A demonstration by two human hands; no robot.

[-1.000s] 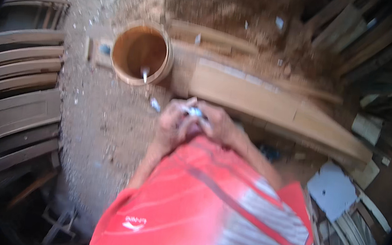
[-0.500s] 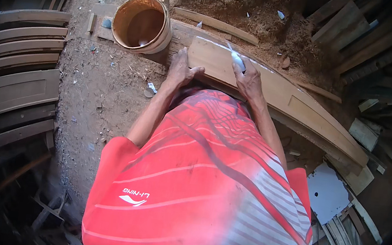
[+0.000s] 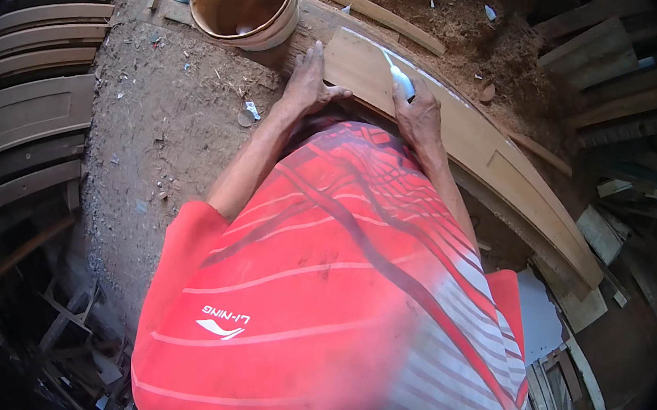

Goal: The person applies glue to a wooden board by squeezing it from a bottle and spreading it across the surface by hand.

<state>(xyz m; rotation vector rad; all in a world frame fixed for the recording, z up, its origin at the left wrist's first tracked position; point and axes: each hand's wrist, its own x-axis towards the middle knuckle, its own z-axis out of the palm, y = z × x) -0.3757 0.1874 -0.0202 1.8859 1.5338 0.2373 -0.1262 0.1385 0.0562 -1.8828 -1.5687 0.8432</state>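
A long wooden panel (image 3: pixel 464 135) with a recessed section lies across in front of me, slanting toward the right. My left hand (image 3: pixel 310 79) rests at its left end, fingers stretched out and thumb apart along the near edge. In my right hand (image 3: pixel 420 114) is a white squeeze bottle (image 3: pixel 402 83), gripped with its thin nozzle pointing at the panel's far edge. A whitish streak runs along that edge. Whether the nozzle touches the wood I cannot tell.
A brown-stained bucket (image 3: pixel 279 32) stands beyond my left hand. Behind the panel lie a curved wooden strip (image 3: pixel 373 13) and sawdust. Several curved wooden pieces (image 3: pixel 40 51) are stacked at the left. Scrap boards (image 3: pixel 592 61) and a white sheet (image 3: pixel 535 315) lie at the right.
The view has shifted, so the bucket, panel and hands sit higher in the picture. My right hand keeps its hold on the squeeze bottle, and my left hand stays at the panel's end.
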